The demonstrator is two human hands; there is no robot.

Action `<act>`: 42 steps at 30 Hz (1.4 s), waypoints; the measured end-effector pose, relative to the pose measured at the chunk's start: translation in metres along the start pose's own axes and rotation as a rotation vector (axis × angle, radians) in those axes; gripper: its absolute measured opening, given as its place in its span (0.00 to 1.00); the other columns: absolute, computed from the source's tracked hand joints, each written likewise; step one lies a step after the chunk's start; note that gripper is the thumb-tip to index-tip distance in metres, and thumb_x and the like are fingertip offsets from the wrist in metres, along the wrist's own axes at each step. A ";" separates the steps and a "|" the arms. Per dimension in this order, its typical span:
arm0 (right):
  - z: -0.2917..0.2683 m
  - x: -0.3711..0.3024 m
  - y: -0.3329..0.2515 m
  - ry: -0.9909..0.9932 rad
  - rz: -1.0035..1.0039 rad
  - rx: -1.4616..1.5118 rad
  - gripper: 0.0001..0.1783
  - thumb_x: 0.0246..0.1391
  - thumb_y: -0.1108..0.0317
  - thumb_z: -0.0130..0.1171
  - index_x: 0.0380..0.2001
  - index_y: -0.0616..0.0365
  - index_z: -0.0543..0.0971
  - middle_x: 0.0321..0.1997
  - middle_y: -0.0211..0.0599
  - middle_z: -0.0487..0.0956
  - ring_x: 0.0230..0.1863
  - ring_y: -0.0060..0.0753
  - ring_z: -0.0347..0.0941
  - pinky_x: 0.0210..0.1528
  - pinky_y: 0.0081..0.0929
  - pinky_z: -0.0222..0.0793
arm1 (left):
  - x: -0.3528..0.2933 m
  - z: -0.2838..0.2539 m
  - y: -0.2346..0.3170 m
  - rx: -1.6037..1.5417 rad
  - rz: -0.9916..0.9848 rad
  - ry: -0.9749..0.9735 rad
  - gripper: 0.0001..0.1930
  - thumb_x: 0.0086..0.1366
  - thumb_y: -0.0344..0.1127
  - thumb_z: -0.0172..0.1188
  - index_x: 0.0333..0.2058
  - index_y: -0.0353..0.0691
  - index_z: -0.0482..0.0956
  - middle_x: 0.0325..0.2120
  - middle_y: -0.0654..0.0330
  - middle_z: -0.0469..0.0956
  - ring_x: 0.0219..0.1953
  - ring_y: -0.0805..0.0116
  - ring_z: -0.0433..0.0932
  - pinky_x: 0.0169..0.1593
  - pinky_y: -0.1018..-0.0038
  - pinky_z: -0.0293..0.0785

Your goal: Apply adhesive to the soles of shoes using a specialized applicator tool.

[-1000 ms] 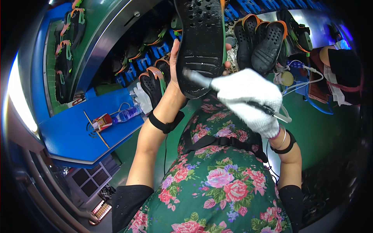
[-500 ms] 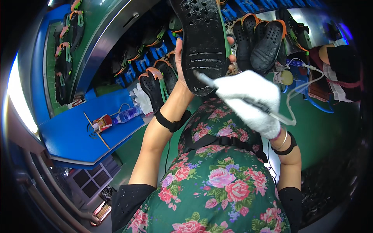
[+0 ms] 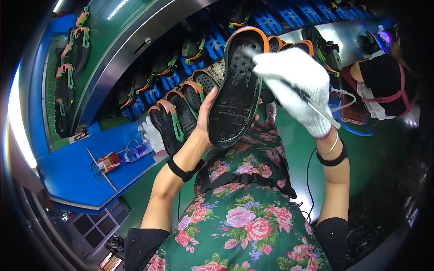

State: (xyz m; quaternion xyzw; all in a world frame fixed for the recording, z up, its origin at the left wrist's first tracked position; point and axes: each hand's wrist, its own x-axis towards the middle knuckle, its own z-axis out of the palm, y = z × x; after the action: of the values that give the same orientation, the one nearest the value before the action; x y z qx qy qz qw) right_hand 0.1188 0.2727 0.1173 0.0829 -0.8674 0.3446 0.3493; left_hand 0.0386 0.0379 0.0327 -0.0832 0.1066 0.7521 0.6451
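Observation:
My left hand (image 3: pixel 205 112) grips a black shoe sole (image 3: pixel 233 106) with an orange and green rim from below. The thumb lies along its left edge and the fingertips show at its right. The sole's inner face is up, with small holes in the far half and whitish streaks in the near half. In a white knitted glove, my right hand (image 3: pixel 296 86) is closed round a brush (image 3: pixel 248 52) with a pale tube (image 3: pixel 324 114) running from its back end. The blurred brush tip is at the sole's far end, over a whitish wet patch.
More soles (image 3: pixel 185 106) stand in a row at the left, beside a white glove (image 3: pixel 153 135). A blue table (image 3: pixel 68 169) bears a bottle (image 3: pixel 135 152) and a thin stick (image 3: pixel 101 169). Black shoes (image 3: pixel 194 49) sit on blue holders behind. Another person (image 3: pixel 379 81) is at the right.
The sole has come down and nearer, so its far rim now shows. My right hand has moved the brush from the sole's near end to its far end.

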 end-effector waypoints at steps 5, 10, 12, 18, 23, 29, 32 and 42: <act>0.011 -0.012 -0.012 -0.118 -0.047 -0.157 0.20 0.47 0.81 0.66 0.45 0.57 0.86 0.49 0.40 0.87 0.48 0.45 0.83 0.50 0.34 0.78 | 0.005 0.002 0.004 -0.009 0.025 -0.035 0.41 0.74 0.66 0.42 0.72 0.39 0.60 0.65 0.34 0.67 0.58 0.33 0.77 0.58 0.43 0.79; 0.032 -0.048 -0.065 -0.188 0.069 0.188 0.20 0.44 0.80 0.69 0.43 0.52 0.88 0.46 0.36 0.88 0.43 0.39 0.84 0.47 0.30 0.79 | 0.009 0.007 0.010 -0.182 0.087 -0.037 0.42 0.73 0.68 0.44 0.72 0.41 0.61 0.64 0.35 0.69 0.61 0.35 0.74 0.64 0.37 0.71; 0.028 -0.049 -0.067 -0.197 0.162 0.433 0.16 0.45 0.79 0.71 0.40 0.54 0.89 0.45 0.36 0.88 0.42 0.37 0.85 0.46 0.31 0.79 | 0.011 0.000 0.011 -0.148 0.072 -0.140 0.46 0.70 0.73 0.42 0.73 0.42 0.59 0.65 0.36 0.67 0.60 0.29 0.73 0.65 0.37 0.70; 0.023 -0.030 -0.055 -0.037 0.129 0.187 0.16 0.46 0.79 0.70 0.42 0.56 0.88 0.45 0.39 0.88 0.44 0.41 0.85 0.46 0.34 0.80 | 0.023 0.004 0.000 -0.177 0.260 -0.101 0.45 0.69 0.74 0.45 0.72 0.46 0.61 0.66 0.40 0.67 0.67 0.41 0.68 0.68 0.40 0.67; 0.028 -0.030 -0.056 -0.035 0.082 0.119 0.20 0.47 0.78 0.68 0.46 0.55 0.87 0.48 0.37 0.87 0.47 0.41 0.84 0.50 0.36 0.79 | 0.034 0.007 -0.012 -0.155 0.296 -0.149 0.46 0.67 0.76 0.46 0.71 0.48 0.63 0.67 0.43 0.67 0.66 0.40 0.69 0.68 0.40 0.67; 0.029 -0.029 -0.070 -0.041 0.130 0.036 0.18 0.48 0.80 0.67 0.44 0.57 0.88 0.46 0.41 0.88 0.46 0.44 0.84 0.51 0.37 0.79 | 0.042 0.027 -0.028 -0.265 0.337 -0.071 0.52 0.63 0.80 0.47 0.71 0.43 0.62 0.66 0.50 0.69 0.64 0.43 0.72 0.66 0.41 0.71; 0.041 -0.039 -0.083 -0.025 0.237 0.233 0.16 0.47 0.78 0.70 0.42 0.56 0.88 0.44 0.41 0.88 0.45 0.44 0.85 0.52 0.35 0.78 | 0.041 0.015 -0.027 -0.221 0.280 -0.143 0.53 0.63 0.80 0.48 0.71 0.40 0.61 0.65 0.52 0.70 0.62 0.44 0.74 0.64 0.42 0.73; -0.004 -0.035 -0.086 0.242 0.874 1.144 0.09 0.53 0.82 0.59 0.38 0.70 0.81 0.46 0.57 0.84 0.45 0.46 0.84 0.45 0.32 0.82 | 0.017 -0.052 -0.021 -0.281 0.213 -0.086 0.51 0.67 0.75 0.47 0.69 0.30 0.60 0.62 0.43 0.71 0.54 0.47 0.79 0.61 0.58 0.76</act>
State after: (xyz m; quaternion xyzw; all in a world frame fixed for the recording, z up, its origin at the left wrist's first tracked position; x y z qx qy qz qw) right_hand 0.1800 0.2075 0.1427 -0.1401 -0.4609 0.8586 0.1751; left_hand 0.0566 0.0430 -0.0227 -0.1287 -0.0190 0.8266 0.5475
